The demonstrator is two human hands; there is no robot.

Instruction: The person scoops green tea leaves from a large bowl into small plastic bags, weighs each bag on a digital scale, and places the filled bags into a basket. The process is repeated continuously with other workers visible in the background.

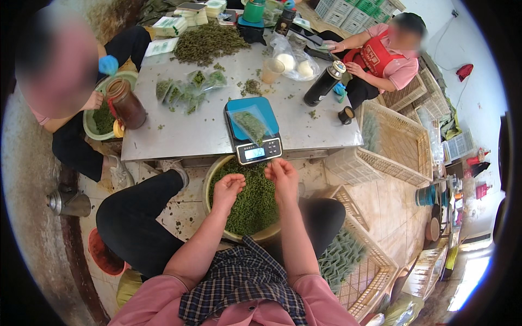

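Observation:
My left hand (pixel 229 189) hovers over a round tub (pixel 206 191) of green peppercorn-like berries (pixel 251 203). Its thumb and fingertips are drawn together. My right hand (pixel 283 177), also with fingertips pinched, is just below the front of a digital scale (pixel 261 151). Whether a small bit is between the fingers of either hand cannot be seen. On the scale's blue platform (pixel 261 105) lies a clear plastic bag (pixel 251 124) with green berries inside. The scale's display is lit.
Several filled bags (pixel 191 89), a dark heap of dried sprigs (pixel 210 42), a plastic cup (pixel 272 70) and a black flask (pixel 324 84) are on the metal table (pixel 175 138). Plastic crates (pixel 399 142) stand right; a crate of filled bags (pixel 342 252) is beside my leg. Two people sit across.

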